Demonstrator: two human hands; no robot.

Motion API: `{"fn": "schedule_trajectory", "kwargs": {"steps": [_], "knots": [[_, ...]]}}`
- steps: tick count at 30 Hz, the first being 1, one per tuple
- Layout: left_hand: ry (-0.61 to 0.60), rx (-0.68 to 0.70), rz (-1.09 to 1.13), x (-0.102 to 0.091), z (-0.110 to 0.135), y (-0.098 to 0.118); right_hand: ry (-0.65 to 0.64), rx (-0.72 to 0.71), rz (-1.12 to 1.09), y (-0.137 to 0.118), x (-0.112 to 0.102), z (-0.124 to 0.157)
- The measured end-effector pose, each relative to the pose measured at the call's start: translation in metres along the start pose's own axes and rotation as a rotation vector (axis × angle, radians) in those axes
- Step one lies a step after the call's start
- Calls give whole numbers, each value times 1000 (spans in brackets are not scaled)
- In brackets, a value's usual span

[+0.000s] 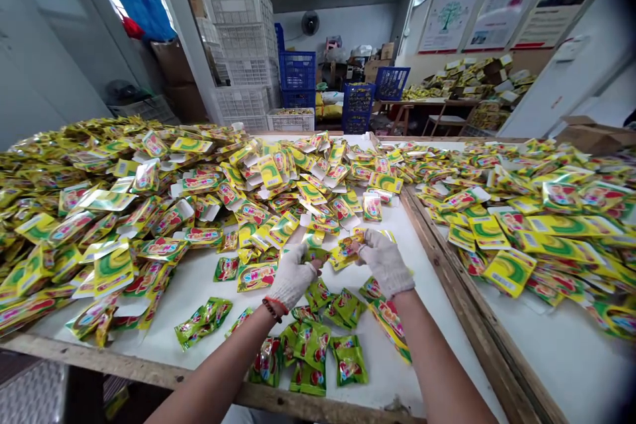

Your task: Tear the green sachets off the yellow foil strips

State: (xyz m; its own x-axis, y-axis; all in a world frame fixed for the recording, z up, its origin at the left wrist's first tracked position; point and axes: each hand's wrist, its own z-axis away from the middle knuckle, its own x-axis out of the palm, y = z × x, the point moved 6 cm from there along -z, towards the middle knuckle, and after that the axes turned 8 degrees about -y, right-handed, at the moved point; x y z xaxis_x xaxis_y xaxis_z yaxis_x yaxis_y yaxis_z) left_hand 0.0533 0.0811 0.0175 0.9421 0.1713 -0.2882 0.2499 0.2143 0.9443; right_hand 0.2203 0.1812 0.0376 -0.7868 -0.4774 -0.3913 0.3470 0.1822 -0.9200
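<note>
Both of my hands wear white knit gloves and meet over the middle of a white table (437, 351). My left hand (294, 275) is closed on a green snack packet (316, 255) at its fingertips. My right hand (383, 260) pinches a yellow card packet (345, 250) between thumb and fingers. Just below my hands lie several small green snack packets (318, 344) in a loose group. A big heap of yellow card packets (124, 205) covers the table's left and back.
A second table (556, 344) on the right, past a wooden rim (447, 265), carries more yellow packets (546, 225). White crates (238, 46) and blue crates (297, 73) are stacked at the back, with cardboard boxes (591, 136) at the right.
</note>
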Motion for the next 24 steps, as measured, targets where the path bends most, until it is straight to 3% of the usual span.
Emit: {"fn": "schedule_trajectory", "kwargs": {"steps": [2,3,8,15,20,22,24], "knots": [[-31,-68,402,1,2,-8,-22,-9,-359,-4,19,6],[-45,-78,546,3,2,-9,-19,-8,-432,-6,28,9],[-153,-22,730,12,7,-1,55,-29,-260,-6,46,10],[-120,0,557,14,5,-4,96,-28,-12,1,43,9],[-149,43,401,16,9,2,-95,-67,-81,-10,54,13],[-104,98,217,12,9,8,-52,-33,-85,-12,37,12],[-41,203,-27,11,3,22,118,29,-157,-8,4,12]]}}
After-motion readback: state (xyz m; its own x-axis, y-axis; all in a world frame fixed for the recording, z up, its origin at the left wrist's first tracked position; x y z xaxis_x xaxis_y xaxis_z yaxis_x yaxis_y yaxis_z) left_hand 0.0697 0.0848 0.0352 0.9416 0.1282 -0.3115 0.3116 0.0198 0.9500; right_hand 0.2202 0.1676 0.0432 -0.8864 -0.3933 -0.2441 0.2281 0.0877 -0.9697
